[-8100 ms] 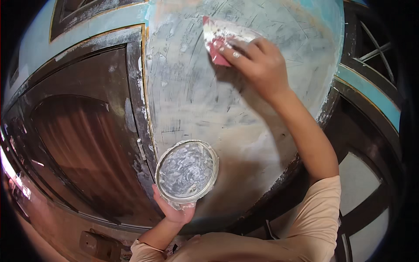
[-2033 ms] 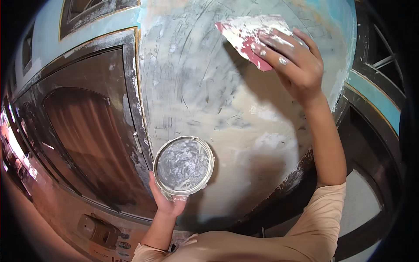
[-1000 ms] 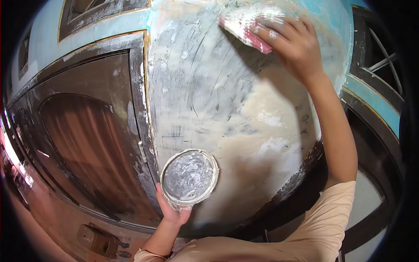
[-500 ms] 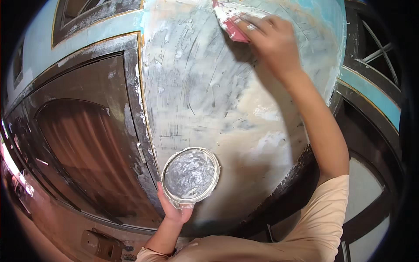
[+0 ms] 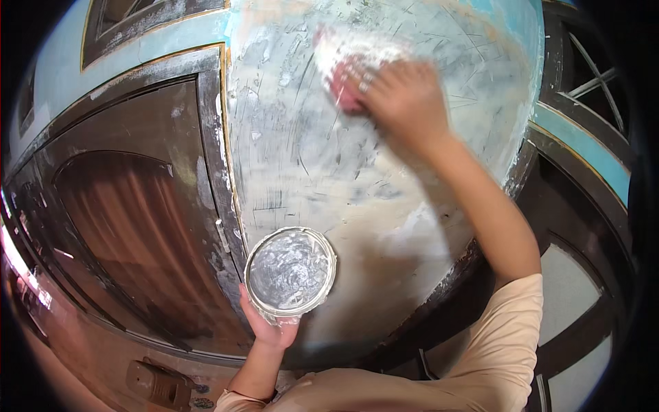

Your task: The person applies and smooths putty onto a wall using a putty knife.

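Observation:
In my right hand (image 5: 405,99) is a pink flat scraper (image 5: 347,86) smeared with white putty, held up at the upper part of the wall (image 5: 371,185); motion blurs both. The wall is pale and patchy, with dark scratches and white smears. Lower down, my left hand (image 5: 272,328) grips the bottom edge of a round lid (image 5: 290,271), its face turned toward me. Whitish paste coats the lid's inside and crusts along its rim. Most of the fingers of my left hand are hidden behind the lid.
A dark wooden door (image 5: 130,233) with a paint-spotted frame (image 5: 218,137) borders the wall on the left. To the right stands another dark frame (image 5: 549,161) with panels. A brown plastic stool (image 5: 158,384) rests on the floor at lower left.
My right hand has swept the scraper down and slightly left across the wall. The lid in my left hand has shifted a little left and up.

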`<state>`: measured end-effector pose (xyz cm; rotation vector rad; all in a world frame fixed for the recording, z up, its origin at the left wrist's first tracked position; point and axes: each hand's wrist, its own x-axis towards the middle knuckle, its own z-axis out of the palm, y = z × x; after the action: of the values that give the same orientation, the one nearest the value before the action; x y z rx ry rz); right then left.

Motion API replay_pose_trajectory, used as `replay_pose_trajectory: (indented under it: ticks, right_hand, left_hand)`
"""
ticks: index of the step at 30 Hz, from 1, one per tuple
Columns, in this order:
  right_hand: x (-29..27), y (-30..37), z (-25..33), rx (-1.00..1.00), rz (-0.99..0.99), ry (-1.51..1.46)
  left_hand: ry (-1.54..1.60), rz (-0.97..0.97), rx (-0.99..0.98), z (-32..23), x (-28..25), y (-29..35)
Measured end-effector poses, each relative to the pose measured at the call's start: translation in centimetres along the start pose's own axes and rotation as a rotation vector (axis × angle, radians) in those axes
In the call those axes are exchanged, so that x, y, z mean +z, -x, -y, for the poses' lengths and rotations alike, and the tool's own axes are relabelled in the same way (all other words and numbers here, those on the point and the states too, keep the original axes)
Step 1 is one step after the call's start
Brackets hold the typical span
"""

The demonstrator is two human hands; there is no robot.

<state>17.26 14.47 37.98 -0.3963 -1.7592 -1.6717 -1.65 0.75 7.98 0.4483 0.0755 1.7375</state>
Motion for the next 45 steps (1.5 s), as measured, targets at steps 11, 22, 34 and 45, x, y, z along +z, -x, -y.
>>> replay_pose_trajectory:
  ticks: [11, 22, 34, 45]
  right_hand:
    - [-5.9, 4.7, 6.5, 0.069, -0.042, -0.468]
    - [-8.3, 12.2, 15.6, 1.011, 0.296, -1.226]
    - [-8.3, 13.7, 14.3, 1.058, 0.480, -1.306]
    - [-6.8, 16.5, 10.9, 0.879, 0.741, -1.688]
  left_hand:
    - [-0.052, -0.008, 0.153, -2.6, -0.1, 0.2]
    - [-0.224, 0.134, 0.406, 0.9, -1.9, -3.2]
    - [-0.310, 0.131, 0.547, 5.0, -1.4, -4.8]
    - [-0.249, 0.178, 0.567, 8.8, -2.2, -5.8]
